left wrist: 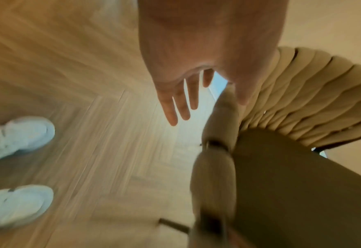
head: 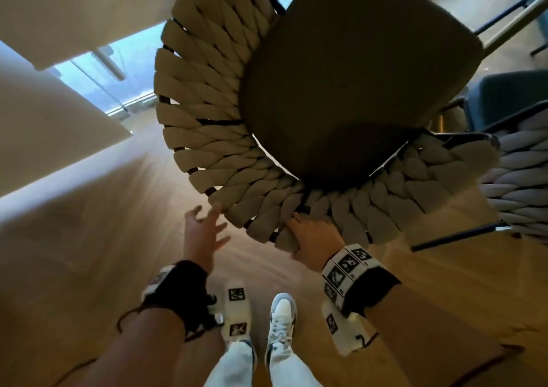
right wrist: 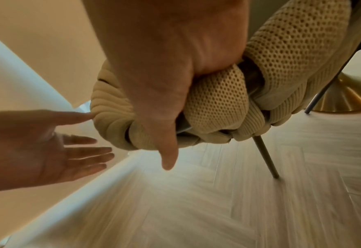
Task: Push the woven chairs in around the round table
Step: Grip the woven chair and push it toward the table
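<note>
A woven chair (head: pixel 213 125) with thick beige braided rope and a dark seat cushion (head: pixel 350 84) stands right in front of me. My right hand (head: pixel 314 238) grips the top rim of its back, fingers curled over the rope (right wrist: pixel 215 104). My left hand (head: pixel 204 229) hovers open just left of that rim with spread fingers (left wrist: pixel 181 104), one fingertip at the weave. A second woven chair (head: pixel 519 185) stands at the right edge. The round table's top is not seen; a brass fluted base (right wrist: pixel 343 95) shows beyond the chair.
Pale herringbone wood floor (head: pixel 103 238) lies all around. A white wall or cabinet block (head: pixel 59 113) stands to the left, with a glass door (head: pixel 118 69) behind. A blue chair (head: pixel 510 95) sits at the right. My white shoes (head: pixel 281 312) are below the hands.
</note>
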`<state>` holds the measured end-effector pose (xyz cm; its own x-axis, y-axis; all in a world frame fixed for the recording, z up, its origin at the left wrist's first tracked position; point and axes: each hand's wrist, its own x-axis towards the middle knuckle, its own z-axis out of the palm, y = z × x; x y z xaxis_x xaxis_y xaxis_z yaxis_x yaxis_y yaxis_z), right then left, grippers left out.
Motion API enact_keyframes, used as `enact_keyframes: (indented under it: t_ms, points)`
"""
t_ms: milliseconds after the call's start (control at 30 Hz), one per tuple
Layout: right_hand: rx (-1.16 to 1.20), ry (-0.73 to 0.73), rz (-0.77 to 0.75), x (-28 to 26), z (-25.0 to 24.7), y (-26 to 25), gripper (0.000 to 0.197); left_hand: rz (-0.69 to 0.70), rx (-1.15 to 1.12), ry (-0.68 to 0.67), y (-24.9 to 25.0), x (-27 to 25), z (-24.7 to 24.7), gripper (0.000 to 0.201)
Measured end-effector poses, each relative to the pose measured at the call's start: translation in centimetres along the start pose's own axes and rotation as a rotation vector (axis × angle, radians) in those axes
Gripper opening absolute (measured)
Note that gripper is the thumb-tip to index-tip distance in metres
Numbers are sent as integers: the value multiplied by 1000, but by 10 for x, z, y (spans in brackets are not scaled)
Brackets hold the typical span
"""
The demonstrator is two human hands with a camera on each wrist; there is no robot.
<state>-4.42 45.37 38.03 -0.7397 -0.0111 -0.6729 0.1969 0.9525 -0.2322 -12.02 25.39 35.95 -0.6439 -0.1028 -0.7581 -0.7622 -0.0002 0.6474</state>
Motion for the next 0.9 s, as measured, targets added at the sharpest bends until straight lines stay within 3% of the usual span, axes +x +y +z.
enact_keyframes:
  t_ms: [67, 167, 367, 467, 633, 900]
  points:
    - [34, 14, -15, -1, -20, 19, 69, 47, 63, -46, 40, 22, 9, 67]
    - [71, 29, -12, -4, -47, 38, 63, 95, 139, -123, 85, 44, 32, 60]
    - [31, 69, 146, -2, -88, 70, 58, 45, 102, -176, 134, 60, 102, 57]
    - [-28, 185, 275, 8, -101, 78, 40, 61, 119, -260, 157, 63, 135, 47]
    - [-16, 285, 371, 20, -135, 105, 16, 61, 130, -223, 194, 61, 191, 42]
    - [80, 348, 337, 31, -155, 129, 10, 76, 251, -201, 223, 62, 236, 46]
